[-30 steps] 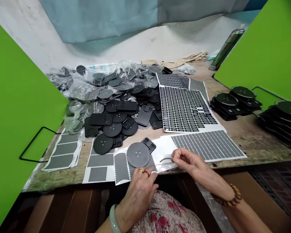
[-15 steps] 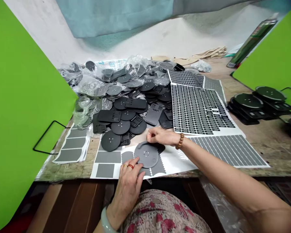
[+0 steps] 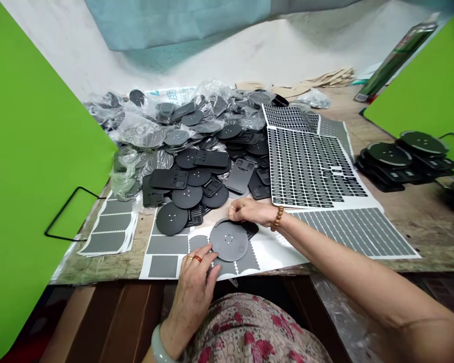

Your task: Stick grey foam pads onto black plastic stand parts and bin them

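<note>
A grey round disc with several small holes in its middle lies flat on a white sheet near the table's front edge. My left hand is open at the disc's lower-left rim, fingers stretched and fingertips at the edge. At the top of the disc, my right hand is closed in a pinch; whatever the fingers hold is hidden. A black piece shows partly from under the disc on the right. The white backing sheet beneath carries grey stickers, with grey rectangles on its left.
Black discs and plates are heaped behind my hands, many in clear plastic bags. Sheets of small black labels lie right. Assembled black stands and a spray can are farther right. A grey sticker stack lies left, near green panels.
My left hand has slid slightly left, its fingertips drawing back from the disc's face to its rim. The right hand stays pinched at the top edge. The view has shifted slightly.
</note>
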A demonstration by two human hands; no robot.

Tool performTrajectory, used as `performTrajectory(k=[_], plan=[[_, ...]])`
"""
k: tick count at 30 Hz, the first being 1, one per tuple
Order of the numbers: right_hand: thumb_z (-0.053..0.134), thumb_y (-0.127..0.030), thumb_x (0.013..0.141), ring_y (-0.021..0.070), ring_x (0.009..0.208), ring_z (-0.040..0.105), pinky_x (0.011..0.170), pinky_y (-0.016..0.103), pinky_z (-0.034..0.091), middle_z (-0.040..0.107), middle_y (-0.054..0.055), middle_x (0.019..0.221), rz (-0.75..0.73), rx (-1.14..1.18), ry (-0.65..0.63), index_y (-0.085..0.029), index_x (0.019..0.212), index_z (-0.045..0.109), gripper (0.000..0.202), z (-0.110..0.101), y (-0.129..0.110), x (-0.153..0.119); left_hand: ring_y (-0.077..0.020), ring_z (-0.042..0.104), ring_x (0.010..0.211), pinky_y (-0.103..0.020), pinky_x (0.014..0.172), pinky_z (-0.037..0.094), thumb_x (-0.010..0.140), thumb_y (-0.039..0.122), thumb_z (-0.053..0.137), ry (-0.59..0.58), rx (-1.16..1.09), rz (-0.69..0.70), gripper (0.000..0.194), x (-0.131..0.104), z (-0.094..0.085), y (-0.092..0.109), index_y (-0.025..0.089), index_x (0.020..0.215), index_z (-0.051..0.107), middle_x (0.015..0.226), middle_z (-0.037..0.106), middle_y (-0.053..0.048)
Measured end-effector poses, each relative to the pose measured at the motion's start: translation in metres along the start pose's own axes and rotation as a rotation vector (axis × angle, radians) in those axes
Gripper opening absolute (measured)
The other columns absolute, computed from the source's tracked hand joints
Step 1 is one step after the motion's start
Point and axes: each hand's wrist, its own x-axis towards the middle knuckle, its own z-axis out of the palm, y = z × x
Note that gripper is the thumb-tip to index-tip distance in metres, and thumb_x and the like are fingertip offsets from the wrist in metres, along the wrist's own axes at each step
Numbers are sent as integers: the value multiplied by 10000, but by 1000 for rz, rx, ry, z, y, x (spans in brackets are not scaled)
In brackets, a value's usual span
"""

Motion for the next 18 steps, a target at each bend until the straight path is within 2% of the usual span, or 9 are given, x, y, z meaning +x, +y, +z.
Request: performTrajectory(k=[18], plan=[[532,-56,581,84,537,402,522,203,300,495,-28,541,43,7,128,-139,552,546,89,9,-7,-10,-226,556,1077,-439,890,465,894,194,467,-18,28,22,196,4,-6,2,192,1070,554,1162,617,-105]])
